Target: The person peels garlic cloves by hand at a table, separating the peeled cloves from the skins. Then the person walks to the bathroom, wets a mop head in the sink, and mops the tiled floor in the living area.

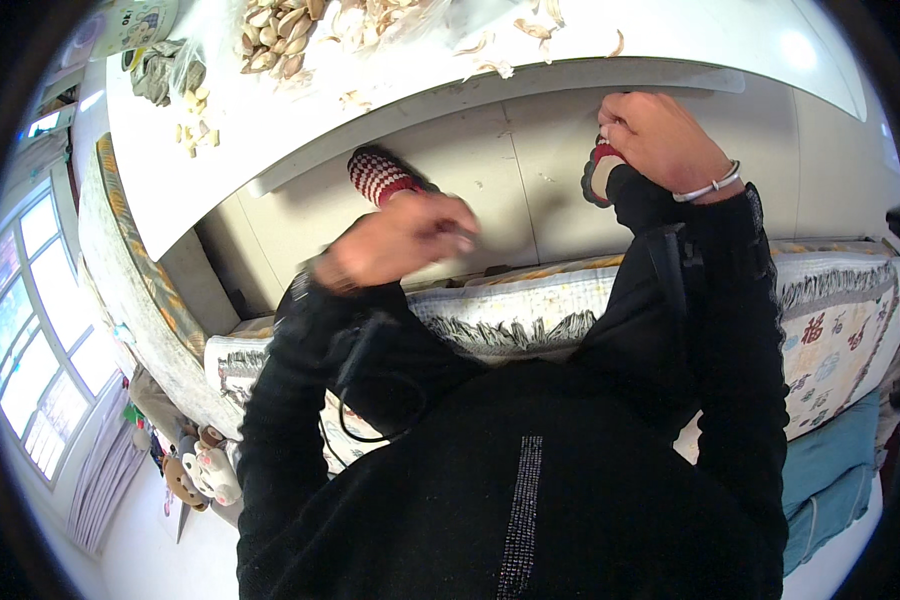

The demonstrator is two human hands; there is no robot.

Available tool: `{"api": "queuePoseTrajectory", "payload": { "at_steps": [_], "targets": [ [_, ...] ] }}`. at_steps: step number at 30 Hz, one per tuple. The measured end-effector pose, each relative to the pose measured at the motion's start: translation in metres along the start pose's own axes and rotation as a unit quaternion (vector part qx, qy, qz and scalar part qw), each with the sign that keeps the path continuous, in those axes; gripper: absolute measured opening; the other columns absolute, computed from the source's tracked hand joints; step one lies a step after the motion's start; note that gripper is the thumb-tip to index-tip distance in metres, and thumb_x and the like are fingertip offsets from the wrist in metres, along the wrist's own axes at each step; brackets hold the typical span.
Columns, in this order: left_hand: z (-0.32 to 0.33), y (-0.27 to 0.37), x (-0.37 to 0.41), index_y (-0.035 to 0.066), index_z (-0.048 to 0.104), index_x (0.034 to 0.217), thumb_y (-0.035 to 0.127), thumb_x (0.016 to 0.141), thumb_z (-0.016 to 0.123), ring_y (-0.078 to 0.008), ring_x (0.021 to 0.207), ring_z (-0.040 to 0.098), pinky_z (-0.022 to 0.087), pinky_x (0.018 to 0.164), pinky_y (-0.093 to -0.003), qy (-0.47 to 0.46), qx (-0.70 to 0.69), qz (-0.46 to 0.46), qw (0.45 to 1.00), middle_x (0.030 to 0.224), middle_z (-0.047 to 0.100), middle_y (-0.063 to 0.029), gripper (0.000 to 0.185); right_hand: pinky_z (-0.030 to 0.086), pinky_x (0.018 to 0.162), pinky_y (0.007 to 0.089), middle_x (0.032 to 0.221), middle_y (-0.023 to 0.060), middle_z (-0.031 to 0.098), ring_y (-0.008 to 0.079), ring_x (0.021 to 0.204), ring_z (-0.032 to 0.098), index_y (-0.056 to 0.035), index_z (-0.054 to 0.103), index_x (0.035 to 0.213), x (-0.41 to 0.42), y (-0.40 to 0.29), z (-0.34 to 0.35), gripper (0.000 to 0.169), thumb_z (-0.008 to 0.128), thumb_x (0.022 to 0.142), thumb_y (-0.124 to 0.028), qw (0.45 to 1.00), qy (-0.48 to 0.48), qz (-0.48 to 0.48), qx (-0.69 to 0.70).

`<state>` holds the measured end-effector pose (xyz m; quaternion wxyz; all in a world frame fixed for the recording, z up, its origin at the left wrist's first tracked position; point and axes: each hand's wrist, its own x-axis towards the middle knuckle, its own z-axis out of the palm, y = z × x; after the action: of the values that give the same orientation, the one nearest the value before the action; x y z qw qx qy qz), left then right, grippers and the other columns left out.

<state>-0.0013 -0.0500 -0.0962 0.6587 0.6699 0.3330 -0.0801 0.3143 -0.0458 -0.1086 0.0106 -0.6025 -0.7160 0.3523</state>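
Observation:
My left hand [405, 236] hangs over my left leg, short of the white table [285, 120]; it is blurred and its fingers are curled. My right hand [664, 139], with a silver bangle on the wrist, is just below the table's edge, fingertips bent together. Whether either hand holds anything small is hidden. On the table lies a heap of unpeeled garlic cloves [276, 37]. Dry garlic skins [379, 19] lie beside it on a clear plastic bag [442, 22]. Several peeled garlic cloves [195, 124] sit further left.
A crumpled grey cloth [159, 75] and a printed container [139, 26] stand at the table's left. Loose skin flakes [532, 30] are scattered near its edge. My feet in knitted slippers [379, 172] rest on the tiled floor [487, 165]. A fringed cover [517, 307] lies on the seat.

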Motion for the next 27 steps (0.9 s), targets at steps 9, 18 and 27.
{"api": "queuePoseTrajectory", "payload": {
  "at_steps": [9,18,27],
  "targets": [
    [0.029,-0.202,0.157,0.009,0.060,0.106,0.019,0.074,0.064,-0.0338,0.099,0.060,0.047,0.087,-0.0418,0.175,0.200,-0.173,0.948,0.103,0.063,-0.0192,0.033,0.045,0.068,0.0471,0.071,0.0194,0.059,0.0399,0.071,0.058,0.0002,0.056,0.080,-0.019,0.004,-0.010,0.019,0.048,0.084,-0.016,0.995,0.030,0.019,0.097],
    [0.060,-0.287,0.217,0.008,0.057,0.112,0.014,0.077,0.061,-0.0342,0.097,0.057,0.046,0.086,-0.0409,0.209,0.239,-0.166,0.934,0.103,0.059,-0.0178,0.035,0.043,0.067,0.0467,0.083,0.0220,0.057,0.0406,0.075,0.056,0.0015,0.056,0.091,-0.013,-0.001,-0.023,0.013,0.053,0.085,-0.009,0.980,-0.031,0.133,0.147],
    [0.083,-0.344,0.239,0.008,0.057,0.112,0.011,0.080,0.055,-0.0364,0.100,0.056,0.045,0.087,-0.0416,0.191,0.256,-0.143,0.937,0.106,0.059,-0.0190,0.032,0.043,0.062,0.0377,0.079,0.0177,0.059,0.0319,0.067,0.056,0.0034,0.055,0.086,-0.009,0.001,-0.023,0.010,0.059,0.083,-0.005,0.982,-0.030,0.153,0.109]
  ]
}}
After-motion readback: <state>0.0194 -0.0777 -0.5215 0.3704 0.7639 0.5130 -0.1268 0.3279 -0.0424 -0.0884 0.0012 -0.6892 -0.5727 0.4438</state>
